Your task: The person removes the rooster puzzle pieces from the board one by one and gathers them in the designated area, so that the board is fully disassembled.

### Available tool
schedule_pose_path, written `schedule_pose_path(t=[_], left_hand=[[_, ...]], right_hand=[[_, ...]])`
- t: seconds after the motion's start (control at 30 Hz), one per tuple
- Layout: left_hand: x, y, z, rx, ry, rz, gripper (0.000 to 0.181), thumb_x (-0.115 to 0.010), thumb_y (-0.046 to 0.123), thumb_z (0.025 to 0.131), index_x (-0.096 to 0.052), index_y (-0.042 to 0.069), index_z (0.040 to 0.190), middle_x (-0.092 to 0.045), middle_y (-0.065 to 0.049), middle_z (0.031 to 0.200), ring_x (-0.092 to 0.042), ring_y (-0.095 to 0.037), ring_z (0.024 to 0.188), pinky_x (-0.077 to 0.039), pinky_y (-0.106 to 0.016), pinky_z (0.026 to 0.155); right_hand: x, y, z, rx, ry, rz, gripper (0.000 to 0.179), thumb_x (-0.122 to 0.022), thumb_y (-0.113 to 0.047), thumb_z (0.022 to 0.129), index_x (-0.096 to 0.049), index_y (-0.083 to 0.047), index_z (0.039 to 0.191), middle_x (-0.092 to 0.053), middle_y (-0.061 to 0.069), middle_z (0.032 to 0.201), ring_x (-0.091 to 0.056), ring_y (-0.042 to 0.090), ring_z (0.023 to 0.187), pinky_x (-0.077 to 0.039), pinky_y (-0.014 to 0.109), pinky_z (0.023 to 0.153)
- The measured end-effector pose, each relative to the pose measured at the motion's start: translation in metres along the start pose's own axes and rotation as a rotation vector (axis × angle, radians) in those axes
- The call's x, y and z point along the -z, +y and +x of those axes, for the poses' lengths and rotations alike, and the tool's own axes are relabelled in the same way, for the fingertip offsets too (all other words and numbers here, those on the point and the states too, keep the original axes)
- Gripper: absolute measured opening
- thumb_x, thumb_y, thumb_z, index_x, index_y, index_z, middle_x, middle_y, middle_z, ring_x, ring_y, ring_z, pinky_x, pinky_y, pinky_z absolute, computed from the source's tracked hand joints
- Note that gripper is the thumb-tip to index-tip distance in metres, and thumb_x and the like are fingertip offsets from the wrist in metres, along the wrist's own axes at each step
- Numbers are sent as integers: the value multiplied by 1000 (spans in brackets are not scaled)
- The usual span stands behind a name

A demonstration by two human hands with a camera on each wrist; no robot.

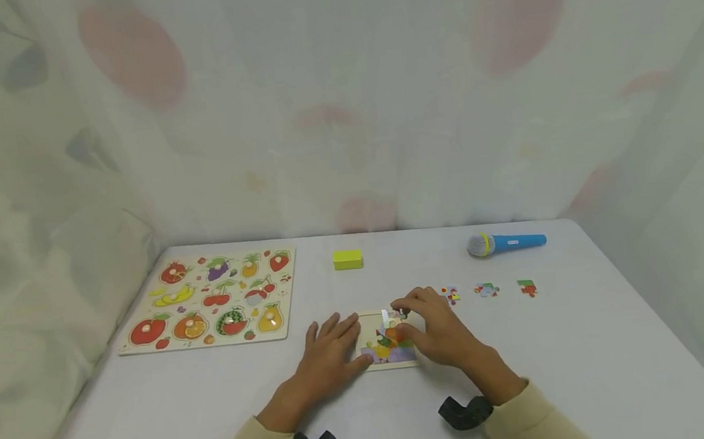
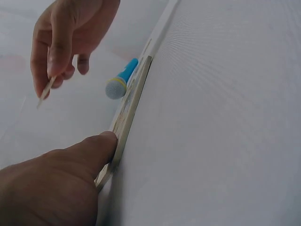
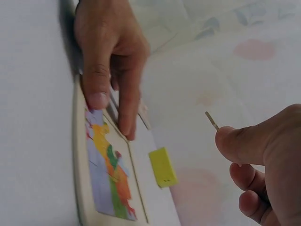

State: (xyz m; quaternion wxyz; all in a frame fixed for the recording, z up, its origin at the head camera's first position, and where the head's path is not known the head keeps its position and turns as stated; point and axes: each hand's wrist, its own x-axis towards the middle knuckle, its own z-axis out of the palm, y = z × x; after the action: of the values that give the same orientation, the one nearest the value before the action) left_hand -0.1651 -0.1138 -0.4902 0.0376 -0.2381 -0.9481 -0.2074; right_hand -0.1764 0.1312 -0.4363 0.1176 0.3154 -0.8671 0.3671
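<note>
In the middle of the white bench (image 1: 600,372) lies a small puzzle tray (image 1: 393,366), with part of a bright picture in it. The rest of the tray looks pale. The left hand (image 1: 330,356) rests on the tray's left side, fingers spread out and thumb on the near corner. It isn't gripping anything. The right hand (image 1: 438,327) pinches a small puzzle piece (image 3: 211,119) between thumb and fingers, up over the tray and not touching it. From the side, the piece looks thin and flat.

I think the piece is very light and stiff, like thin wood or thick card. It looks smooth, so it might slip a bit. It should not break easily, but a hard bend could hurt its little knobs. The best place to hold it is by two edges, with the fingertips, so its underside stays free. The tray is probably light too and could slide, so pressing on its rim is a good way to keep it steady.

To the right, three loose pieces (image 1: 487,290) lie in a row. Farther back are a yellow block (image 1: 348,260) and a blue microphone (image 1: 512,243). A fruit board (image 1: 229,342) lies on the left.
</note>
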Motion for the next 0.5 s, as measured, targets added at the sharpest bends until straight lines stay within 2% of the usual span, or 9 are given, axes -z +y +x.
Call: schedule_pose_path(t=[0.1,0.27,0.5], left_hand=[[1,0,0,0,-1,2,69,-59,53,90,-50,8,142,-40,-1,150,-28,-32,139,-13,-63,106],[2,1,-1,3,-6,-2,69,-60,53,90,-50,8,142,-40,-1,150,-28,-32,139,-12,-62,106],[1,1,-2,1,-8,-6,69,-60,53,90,-50,8,142,-39,-2,150,-28,-33,139,-12,-63,106]], right_hand=[[12,0,-3,10,23,-18,33,-76,-9,84,-67,-5,116,-57,-3,98,-51,22,94,-42,40,81],[27,1,-9,10,42,-42,34,-76,-9,84,-67,-6,116,-57,-5,98,-49,16,95,-40,44,82],[45,8,-25,-39,60,-60,37,-77,-7,82,-66,-8,117,-56,-8,100,-49,11,96,-45,40,81]])
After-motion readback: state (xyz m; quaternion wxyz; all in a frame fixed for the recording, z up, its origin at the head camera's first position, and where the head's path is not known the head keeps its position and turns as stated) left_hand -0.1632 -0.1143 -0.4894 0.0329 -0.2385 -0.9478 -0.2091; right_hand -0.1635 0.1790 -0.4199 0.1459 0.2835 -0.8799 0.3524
